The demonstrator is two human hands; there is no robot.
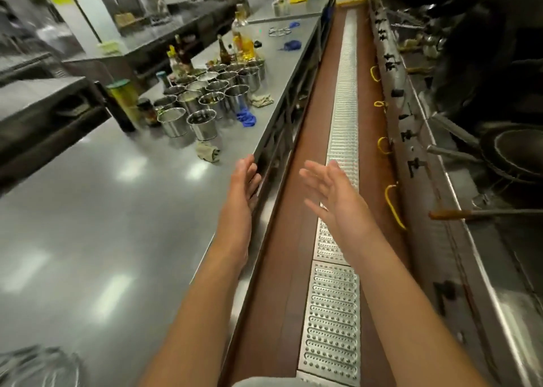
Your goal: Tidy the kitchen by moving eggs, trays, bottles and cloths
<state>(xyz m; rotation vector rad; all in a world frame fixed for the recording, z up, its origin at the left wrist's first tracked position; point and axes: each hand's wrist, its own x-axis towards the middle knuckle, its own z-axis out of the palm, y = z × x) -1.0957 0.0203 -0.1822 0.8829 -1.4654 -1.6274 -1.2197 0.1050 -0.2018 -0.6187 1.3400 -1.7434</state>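
We're walking up with left hand [245, 181] and right hand [329, 194] both open and empty; we're aiming for the crumpled cloth [208, 151] near the bench [117, 210] edge first.

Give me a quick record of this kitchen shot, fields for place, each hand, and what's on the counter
place: aisle between a steel counter and a cooking range
left hand: open, fingers straight, at the counter edge
right hand: open, over the floor drain grate, holding nothing
containers: cluster of steel canisters
bottles: sauce and oil bottles behind the canisters
cloths: crumpled cloth nearest; another beside the canisters
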